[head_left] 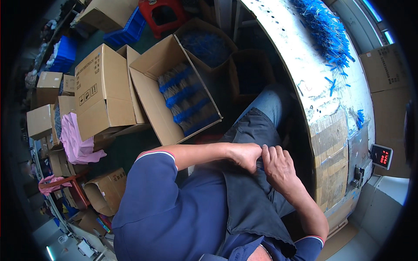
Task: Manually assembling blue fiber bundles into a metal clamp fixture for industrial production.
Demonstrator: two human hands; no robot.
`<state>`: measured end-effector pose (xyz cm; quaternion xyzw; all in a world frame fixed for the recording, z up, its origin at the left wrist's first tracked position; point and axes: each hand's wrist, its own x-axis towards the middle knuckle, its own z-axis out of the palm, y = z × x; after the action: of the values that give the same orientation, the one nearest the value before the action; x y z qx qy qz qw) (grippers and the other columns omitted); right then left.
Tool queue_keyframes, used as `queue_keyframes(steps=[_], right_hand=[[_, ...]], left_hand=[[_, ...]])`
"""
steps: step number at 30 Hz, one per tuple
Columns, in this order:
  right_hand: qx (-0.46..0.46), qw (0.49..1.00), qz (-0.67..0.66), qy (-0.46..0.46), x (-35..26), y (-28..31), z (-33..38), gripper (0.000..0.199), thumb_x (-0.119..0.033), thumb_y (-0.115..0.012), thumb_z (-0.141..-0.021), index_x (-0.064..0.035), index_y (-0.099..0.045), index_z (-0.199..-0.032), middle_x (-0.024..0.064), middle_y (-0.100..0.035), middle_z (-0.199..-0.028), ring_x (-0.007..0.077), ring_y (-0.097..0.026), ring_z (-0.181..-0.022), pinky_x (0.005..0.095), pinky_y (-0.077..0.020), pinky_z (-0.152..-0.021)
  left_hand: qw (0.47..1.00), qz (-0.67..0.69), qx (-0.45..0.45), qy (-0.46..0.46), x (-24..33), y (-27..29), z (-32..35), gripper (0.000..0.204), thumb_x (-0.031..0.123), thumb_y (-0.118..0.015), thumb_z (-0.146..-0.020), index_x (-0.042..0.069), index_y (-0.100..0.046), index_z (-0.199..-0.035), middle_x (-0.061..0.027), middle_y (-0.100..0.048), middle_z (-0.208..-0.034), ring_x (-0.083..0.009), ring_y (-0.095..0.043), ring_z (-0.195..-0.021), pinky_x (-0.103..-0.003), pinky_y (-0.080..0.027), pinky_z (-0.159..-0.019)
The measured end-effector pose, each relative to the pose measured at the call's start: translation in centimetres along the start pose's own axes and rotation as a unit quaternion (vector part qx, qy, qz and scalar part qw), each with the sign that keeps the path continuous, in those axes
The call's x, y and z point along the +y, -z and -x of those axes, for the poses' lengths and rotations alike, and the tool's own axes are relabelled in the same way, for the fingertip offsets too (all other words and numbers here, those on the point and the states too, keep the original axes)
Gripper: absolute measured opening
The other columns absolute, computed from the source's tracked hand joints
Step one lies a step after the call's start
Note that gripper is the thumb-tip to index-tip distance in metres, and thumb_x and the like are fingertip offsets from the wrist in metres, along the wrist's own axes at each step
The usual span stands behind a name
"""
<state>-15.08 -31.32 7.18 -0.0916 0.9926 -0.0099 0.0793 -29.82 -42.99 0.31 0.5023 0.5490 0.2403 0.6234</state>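
Over my lap, my left hand [247, 156] and my right hand [278, 166] meet, both with fingers curled closed. Between them shows a small part of a bundle of thin grey wire-like pieces [260, 163]; the fingers hide the rest. A dark apron [250, 204] covers my lap beneath them. In an open cardboard box [150, 61] to the left lie several rows of blue-and-grey bundles [183, 98]. On the white worktable [300, 65] at the right is a heap of loose thin blue pieces [326, 32], with a small cluster [360, 118] nearer me.
Beyond the open box stand a carton of loose blue pieces [204, 45], a darker carton [250, 74] and a red stool [161, 15]. Closed cartons [93, 91] and a pink cloth [75, 139] are at left. A small red-digit display [381, 156] sits at the table's right edge.
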Motion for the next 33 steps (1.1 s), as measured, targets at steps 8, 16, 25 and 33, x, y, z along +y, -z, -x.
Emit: queue_keyframes(steps=[8, 16, 25, 33], right_hand=[[0.024, 0.981, -0.128, -0.141, 1.1, -2.7, 0.0, 0.019, -0.011, -0.064, -0.077, -0.002, -0.055, -0.092, 0.0141, -0.058, -0.084, 0.0299, -0.063, -0.077, 0.0398, -0.051, -0.069], [0.091, 0.559, -0.756, -0.326, 3.7, -2.3, -0.9, 0.02, -0.007, -0.068, -0.084, -0.0005, -0.057, -0.1, 0.0039, -0.059, -0.076, 0.0128, -0.061, -0.061, 0.0299, -0.0523, -0.059], [0.237, 0.702, -0.585, -0.329, 1.0, -7.9, -3.5, 0.028, -0.018, -0.073, -0.085, 0.0025, -0.059, -0.098, 0.0113, -0.067, -0.081, 0.0233, -0.07, -0.076, 0.0375, -0.0543, -0.068], [0.208, 0.695, -0.57, -0.386, 1.3, -7.4, -2.4, 0.027, -0.018, -0.072, -0.087, 0.0007, -0.063, -0.106, 0.011, -0.07, -0.098, 0.0162, -0.067, -0.093, 0.0308, -0.0516, -0.082]], left_hand=[[0.97, -0.212, 0.113, -0.044, 2.9, 3.1, 1.4, 0.044, 0.023, -0.082, -0.071, -0.003, -0.067, -0.103, -0.0231, -0.071, -0.092, -0.0366, -0.07, -0.091, -0.046, -0.055, -0.078], [0.843, 0.209, 0.48, -0.121, 2.6, 3.6, 3.7, 0.041, 0.015, -0.069, -0.097, -0.002, -0.054, -0.132, -0.0121, -0.061, -0.128, -0.019, -0.062, -0.117, -0.031, -0.049, -0.103], [0.884, 0.178, 0.425, -0.078, 1.2, -2.5, -3.1, 0.058, 0.04, -0.053, -0.105, -0.003, -0.045, -0.142, -0.02, -0.059, -0.134, -0.0252, -0.053, -0.131, -0.037, -0.042, -0.108], [0.843, 0.244, 0.455, -0.148, 1.8, -3.6, -4.7, 0.048, 0.037, -0.065, -0.098, 0.001, -0.055, -0.128, -0.0181, -0.063, -0.125, -0.0302, -0.06, -0.121, -0.039, -0.043, -0.107]])
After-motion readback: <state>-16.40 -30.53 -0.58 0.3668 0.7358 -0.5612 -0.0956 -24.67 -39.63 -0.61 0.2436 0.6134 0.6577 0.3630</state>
